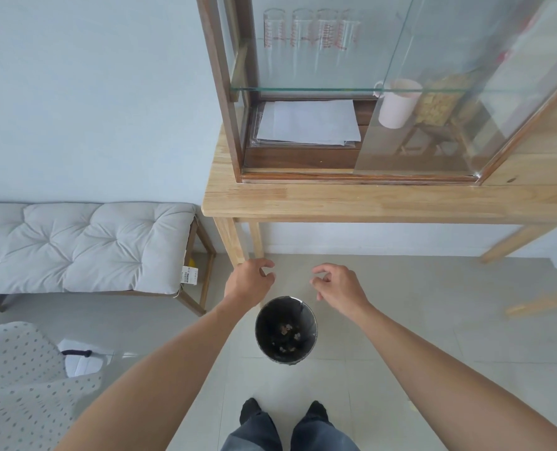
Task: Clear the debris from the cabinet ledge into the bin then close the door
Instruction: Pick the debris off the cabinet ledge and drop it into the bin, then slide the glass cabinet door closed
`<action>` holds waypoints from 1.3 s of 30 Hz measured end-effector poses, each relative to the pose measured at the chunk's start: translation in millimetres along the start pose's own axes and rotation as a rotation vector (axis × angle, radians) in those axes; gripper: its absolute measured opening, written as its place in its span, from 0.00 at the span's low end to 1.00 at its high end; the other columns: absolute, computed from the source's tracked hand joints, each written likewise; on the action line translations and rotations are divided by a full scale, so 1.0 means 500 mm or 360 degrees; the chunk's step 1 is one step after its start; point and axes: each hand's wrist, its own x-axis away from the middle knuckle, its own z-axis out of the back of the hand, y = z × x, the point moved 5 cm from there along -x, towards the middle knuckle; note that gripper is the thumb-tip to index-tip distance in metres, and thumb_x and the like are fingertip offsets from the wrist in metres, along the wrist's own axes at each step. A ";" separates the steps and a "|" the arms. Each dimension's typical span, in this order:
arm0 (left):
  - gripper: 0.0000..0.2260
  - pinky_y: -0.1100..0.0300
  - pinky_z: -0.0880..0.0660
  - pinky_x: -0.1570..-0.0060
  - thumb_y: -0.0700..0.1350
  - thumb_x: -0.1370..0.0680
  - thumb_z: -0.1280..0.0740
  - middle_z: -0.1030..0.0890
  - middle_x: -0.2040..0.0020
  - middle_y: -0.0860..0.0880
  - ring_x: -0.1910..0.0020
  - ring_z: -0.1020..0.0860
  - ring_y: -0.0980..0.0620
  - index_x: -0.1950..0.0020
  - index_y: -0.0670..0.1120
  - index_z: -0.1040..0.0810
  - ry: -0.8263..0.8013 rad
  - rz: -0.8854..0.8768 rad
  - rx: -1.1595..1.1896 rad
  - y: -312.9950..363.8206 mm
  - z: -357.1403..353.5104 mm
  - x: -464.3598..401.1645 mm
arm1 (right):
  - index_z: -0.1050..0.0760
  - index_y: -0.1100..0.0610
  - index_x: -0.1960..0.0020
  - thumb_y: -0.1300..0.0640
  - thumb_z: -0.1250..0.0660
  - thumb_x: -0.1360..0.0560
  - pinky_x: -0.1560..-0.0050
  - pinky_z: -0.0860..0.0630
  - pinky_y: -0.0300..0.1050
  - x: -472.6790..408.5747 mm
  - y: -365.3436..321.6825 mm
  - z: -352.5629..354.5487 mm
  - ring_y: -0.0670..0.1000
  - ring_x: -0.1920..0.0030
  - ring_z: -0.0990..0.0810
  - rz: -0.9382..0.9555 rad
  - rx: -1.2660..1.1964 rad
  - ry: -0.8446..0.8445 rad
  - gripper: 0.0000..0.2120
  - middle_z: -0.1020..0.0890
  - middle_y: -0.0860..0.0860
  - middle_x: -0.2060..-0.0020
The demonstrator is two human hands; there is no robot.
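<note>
Now | round black bin [286, 332] lower centre, brown debris [287, 333] inside | left hand [249, 281] and right hand [339, 286] above rim, fingers loosely curled, empty | sliding glass door [459, 92] upper right, open, nearer right hand | ledge [303, 175] apparently bare

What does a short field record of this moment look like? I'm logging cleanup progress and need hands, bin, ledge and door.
left hand: empty, fingers loosely curled, above the bin's far rim
right hand: empty, fingers loosely curled
bin: black, on the floor, brown debris inside
cabinet ledge: no debris visible
glass door: open
</note>
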 end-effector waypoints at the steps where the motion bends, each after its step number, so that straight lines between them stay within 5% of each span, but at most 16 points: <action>1: 0.13 0.58 0.17 0.55 0.48 0.17 0.30 0.16 0.55 0.52 0.58 0.17 0.52 0.32 0.52 0.18 0.0013 -0.0018 -0.0004 0.007 0.005 0.000 | 0.15 0.51 0.37 0.52 0.29 0.19 0.61 0.28 0.37 0.000 -0.006 0.009 0.36 0.69 0.19 0.0011 -0.0011 0.0019 0.12 0.14 0.43 0.72; 12: 0.13 0.65 0.28 0.63 0.51 0.18 0.28 0.17 0.62 0.53 0.62 0.19 0.56 0.35 0.50 0.16 0.0178 -0.0287 0.0110 0.127 0.132 -0.040 | 0.14 0.46 0.47 0.51 0.29 0.18 0.64 0.27 0.43 -0.024 -0.129 0.172 0.38 0.72 0.21 0.0160 -0.0202 0.0267 0.05 0.12 0.50 0.67; 21: 0.15 0.52 0.21 0.46 0.51 0.19 0.29 0.18 0.54 0.56 0.54 0.18 0.52 0.32 0.52 0.18 0.0517 -0.0400 0.0258 0.191 0.243 -0.078 | 0.12 0.49 0.49 0.55 0.28 0.19 0.47 0.18 0.52 -0.062 -0.211 0.299 0.53 0.52 0.14 0.0283 -0.0231 0.0576 0.06 0.12 0.45 0.55; 24: 0.21 0.50 0.20 0.45 0.47 0.19 0.29 0.20 0.47 0.55 0.57 0.18 0.55 0.26 0.52 0.24 0.0684 -0.0419 0.0258 0.199 0.276 -0.091 | 0.13 0.51 0.42 0.53 0.27 0.18 0.40 0.18 0.53 -0.073 -0.232 0.343 0.52 0.47 0.15 0.0368 -0.0199 0.0680 0.07 0.13 0.46 0.52; 29: 0.34 0.49 0.19 0.46 0.48 0.21 0.29 0.27 0.34 0.52 0.48 0.19 0.54 0.19 0.61 0.42 0.0815 -0.0332 0.0418 0.194 0.308 -0.103 | 0.15 0.58 0.36 0.56 0.29 0.16 0.37 0.21 0.54 -0.070 -0.272 0.407 0.58 0.40 0.16 0.0613 0.0153 0.0924 0.12 0.16 0.54 0.42; 32: 0.42 0.41 0.23 0.38 0.51 0.22 0.28 0.34 0.23 0.48 0.33 0.24 0.45 0.18 0.62 0.52 0.0815 -0.0265 0.0486 0.197 0.316 -0.112 | 0.16 0.60 0.35 0.61 0.28 0.19 0.36 0.20 0.60 -0.042 -0.302 0.439 0.63 0.34 0.20 0.0935 0.0437 0.1228 0.13 0.19 0.58 0.36; 35: 0.46 0.42 0.33 0.27 0.50 0.22 0.27 0.42 0.15 0.50 0.19 0.37 0.44 0.17 0.62 0.57 0.0747 -0.0266 0.0503 0.203 0.317 -0.127 | 0.20 0.60 0.28 0.61 0.29 0.22 0.27 0.27 0.64 -0.028 -0.329 0.466 0.67 0.26 0.26 0.1100 0.0798 0.1457 0.22 0.25 0.62 0.25; 39: 0.46 0.47 0.37 0.23 0.45 0.22 0.28 0.42 0.15 0.51 0.18 0.40 0.46 0.16 0.61 0.58 0.0698 -0.0410 0.0439 0.225 0.317 -0.134 | 0.35 0.58 0.15 0.57 0.29 0.22 0.16 0.43 0.72 -0.034 -0.340 0.506 0.69 0.14 0.41 0.0968 0.1088 0.1520 0.37 0.41 0.63 0.13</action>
